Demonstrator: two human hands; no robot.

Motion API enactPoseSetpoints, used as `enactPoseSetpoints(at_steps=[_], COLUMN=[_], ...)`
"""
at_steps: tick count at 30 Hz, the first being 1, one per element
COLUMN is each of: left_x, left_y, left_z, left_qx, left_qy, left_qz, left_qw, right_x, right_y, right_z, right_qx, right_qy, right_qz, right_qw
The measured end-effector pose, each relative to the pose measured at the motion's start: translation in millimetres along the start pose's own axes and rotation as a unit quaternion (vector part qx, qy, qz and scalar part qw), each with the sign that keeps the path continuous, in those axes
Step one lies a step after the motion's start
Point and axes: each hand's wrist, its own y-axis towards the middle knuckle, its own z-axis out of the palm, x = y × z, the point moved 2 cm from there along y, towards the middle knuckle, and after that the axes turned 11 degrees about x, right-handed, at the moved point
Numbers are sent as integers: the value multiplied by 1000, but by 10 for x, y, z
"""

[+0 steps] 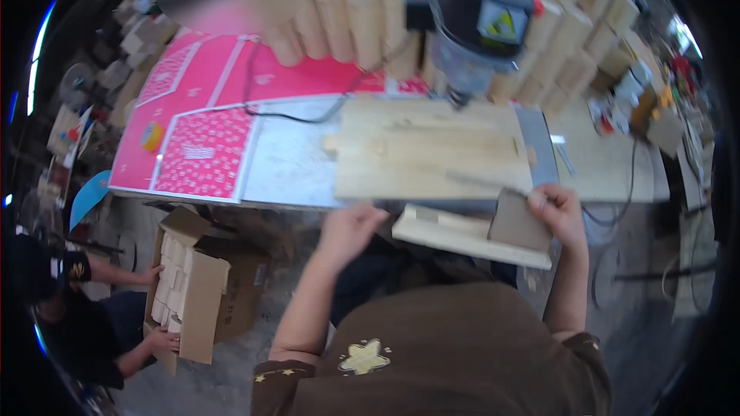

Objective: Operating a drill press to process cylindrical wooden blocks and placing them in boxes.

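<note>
Just below the bench edge lies a pale wooden piece [432,237] with a raised strip along it, sloping down to the right across my lap. My right hand [559,214] pinches a flat brown rectangular sheet [518,219], which covers the right part of the wood. Near the wood's left end, my left hand [348,233] is closed, apart from the wood; anything inside its fingers is hidden by blur. On the bench beyond both hands is a wide pale wooden board [432,162] with small wood bits on top. A drill head [478,23] hangs over it, its chuck [460,98] pointing down.
Stacked wooden blocks [339,8] line the back. Pink printed sheets [204,146] and a yellow roll [152,136] lie left, under a black cable [301,119]. At lower left, a co-worker's hands grip a cardboard box [202,300] of wooden pieces.
</note>
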Motion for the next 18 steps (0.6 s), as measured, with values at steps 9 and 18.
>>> enactPoseSetpoints(at_steps=[9,18], left_x=[34,-124], left_y=[64,810], left_z=[268,442], left_qx=[-71,-40], left_qy=[-133,300], left_qz=[91,241], left_qw=[984,922], right_x=[-605,-643], right_y=[-289,-223], right_z=[-138,-296], right_qx=[-67,-41], right_qy=[12,121], right_qz=[166,45], right_qw=[984,991])
